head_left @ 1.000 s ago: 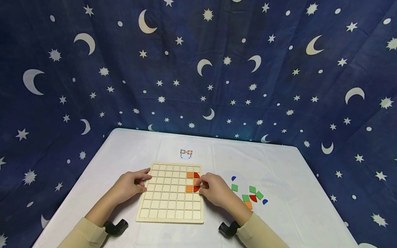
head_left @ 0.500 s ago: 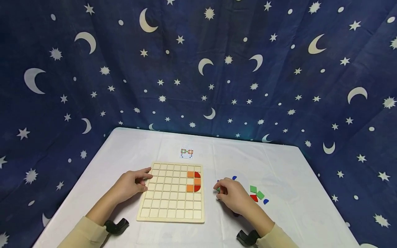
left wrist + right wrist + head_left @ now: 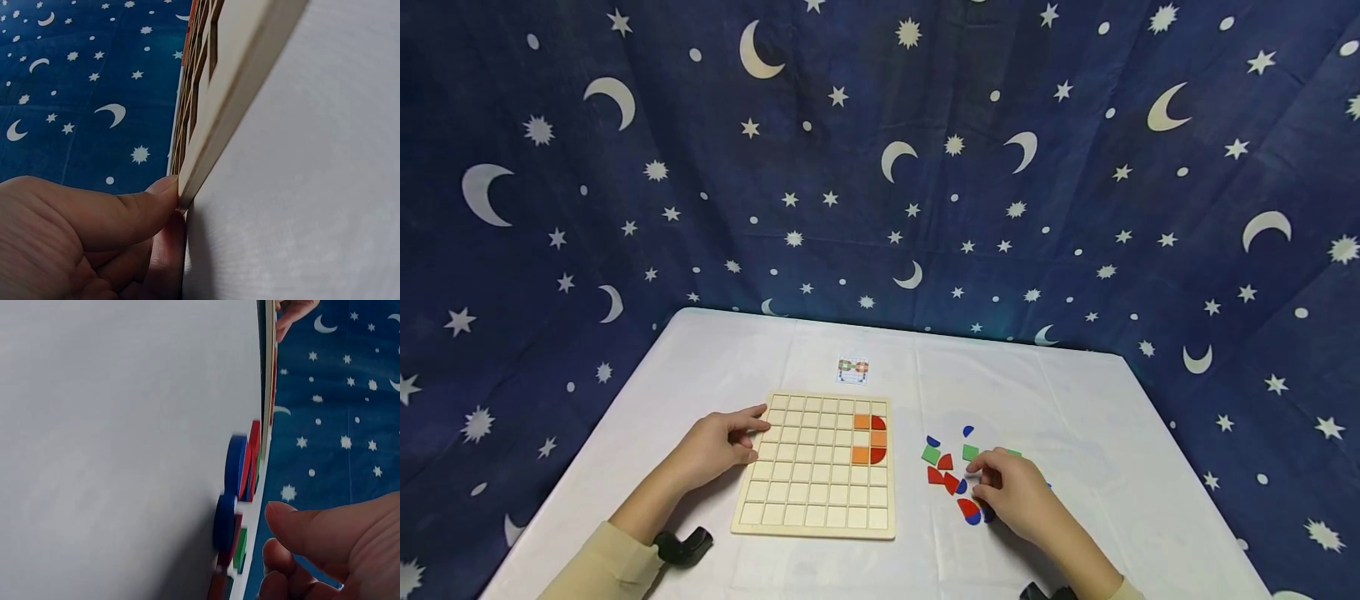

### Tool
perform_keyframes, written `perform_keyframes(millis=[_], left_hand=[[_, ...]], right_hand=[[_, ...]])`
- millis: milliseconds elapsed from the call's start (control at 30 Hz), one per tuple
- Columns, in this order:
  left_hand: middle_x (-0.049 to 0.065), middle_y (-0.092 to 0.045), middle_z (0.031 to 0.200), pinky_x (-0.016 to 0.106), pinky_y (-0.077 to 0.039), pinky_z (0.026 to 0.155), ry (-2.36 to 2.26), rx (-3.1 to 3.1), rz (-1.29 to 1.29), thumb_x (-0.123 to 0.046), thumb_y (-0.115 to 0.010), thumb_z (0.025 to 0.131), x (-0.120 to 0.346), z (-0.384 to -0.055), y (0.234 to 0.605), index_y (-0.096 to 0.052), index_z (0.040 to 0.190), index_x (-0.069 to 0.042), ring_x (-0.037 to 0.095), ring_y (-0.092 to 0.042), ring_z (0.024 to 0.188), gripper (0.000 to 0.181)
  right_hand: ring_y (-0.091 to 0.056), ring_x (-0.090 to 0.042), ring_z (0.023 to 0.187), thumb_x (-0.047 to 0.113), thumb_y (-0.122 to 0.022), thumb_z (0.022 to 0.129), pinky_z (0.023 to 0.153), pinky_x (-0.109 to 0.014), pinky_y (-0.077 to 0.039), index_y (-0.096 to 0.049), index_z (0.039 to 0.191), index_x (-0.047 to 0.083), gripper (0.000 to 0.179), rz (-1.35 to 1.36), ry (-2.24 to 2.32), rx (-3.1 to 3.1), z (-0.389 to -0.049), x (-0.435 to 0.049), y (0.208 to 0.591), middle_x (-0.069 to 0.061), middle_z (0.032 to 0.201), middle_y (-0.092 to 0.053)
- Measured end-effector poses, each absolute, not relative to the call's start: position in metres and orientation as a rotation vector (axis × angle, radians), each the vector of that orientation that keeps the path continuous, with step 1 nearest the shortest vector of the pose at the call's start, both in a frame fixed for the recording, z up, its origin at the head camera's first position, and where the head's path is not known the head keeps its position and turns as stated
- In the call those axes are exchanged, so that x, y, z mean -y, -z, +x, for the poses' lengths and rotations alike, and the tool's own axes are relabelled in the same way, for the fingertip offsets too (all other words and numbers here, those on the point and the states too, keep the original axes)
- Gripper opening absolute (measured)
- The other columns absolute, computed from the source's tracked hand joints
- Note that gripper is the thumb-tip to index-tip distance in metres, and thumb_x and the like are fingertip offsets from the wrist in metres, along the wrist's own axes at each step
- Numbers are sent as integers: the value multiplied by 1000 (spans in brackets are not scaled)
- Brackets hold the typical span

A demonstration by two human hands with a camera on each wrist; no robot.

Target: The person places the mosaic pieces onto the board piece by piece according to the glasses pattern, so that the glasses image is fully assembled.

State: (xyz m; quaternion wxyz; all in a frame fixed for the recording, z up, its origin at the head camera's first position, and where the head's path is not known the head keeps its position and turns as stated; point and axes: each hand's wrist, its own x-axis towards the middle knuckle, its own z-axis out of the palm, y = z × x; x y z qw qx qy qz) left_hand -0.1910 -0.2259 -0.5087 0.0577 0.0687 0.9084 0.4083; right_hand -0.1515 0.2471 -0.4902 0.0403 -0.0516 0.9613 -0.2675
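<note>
A pale wooden grid board (image 3: 797,473) lies on the table in the head view. Three orange squares (image 3: 861,455) and two red quarter-circle pieces (image 3: 877,456) sit in cells at its upper right. My left hand (image 3: 711,450) grips the board's left edge; in the left wrist view the thumb (image 3: 140,215) presses on that edge, fingers curled below. My right hand (image 3: 1018,492) hovers over the loose pieces, thumb and fingers bent and apart with nothing seen between them. Near it lie red pieces (image 3: 936,475), green squares (image 3: 931,455) and blue half-circles (image 3: 234,465). The hand hides some of them.
A small printed card (image 3: 852,370) with a coloured pattern lies beyond the board. The white-covered table (image 3: 730,350) reaches back to a dark blue curtain (image 3: 820,275) with moons and stars. Loose pieces are spread right of the board.
My right hand has left the board's right edge and moved right over the loose pieces, uncovering several red and blue ones. The left hand stays at the board's left edge.
</note>
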Motion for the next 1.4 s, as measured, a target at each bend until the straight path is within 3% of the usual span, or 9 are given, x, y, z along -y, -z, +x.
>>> perform_keyframes(millis=[400, 933, 1400], left_hand=[[11, -56, 163, 24, -44, 71, -1256, -2744, 218, 1, -83, 83, 226, -190, 508, -79, 127, -9, 12, -58, 81, 45], [10, -56, 163, 23, -44, 71, -1255, -2751, 207, 1, -83, 83, 226, -190, 509, -79, 127, -9, 13, -58, 82, 45], [11, -56, 163, 23, -45, 72, -1254, -2749, 195, 2, -83, 83, 225, -190, 508, -79, 127, -9, 14, -58, 83, 45]], right_hand=[[-52, -9, 81, 3, -90, 82, 73, -24, -45, -76, 101, 20, 28, -93, 751, -2979, -143, -282, 493, 7, 84, -58], [-51, -13, 82, 4, -91, 80, 70, -24, -44, -70, 97, 18, 30, -55, 693, -2955, -141, -287, 496, 4, 84, -56], [-49, -10, 80, 8, -93, 80, 71, -24, -42, -75, 95, 30, 32, -154, 724, -2948, -138, -264, 495, 9, 83, -55]])
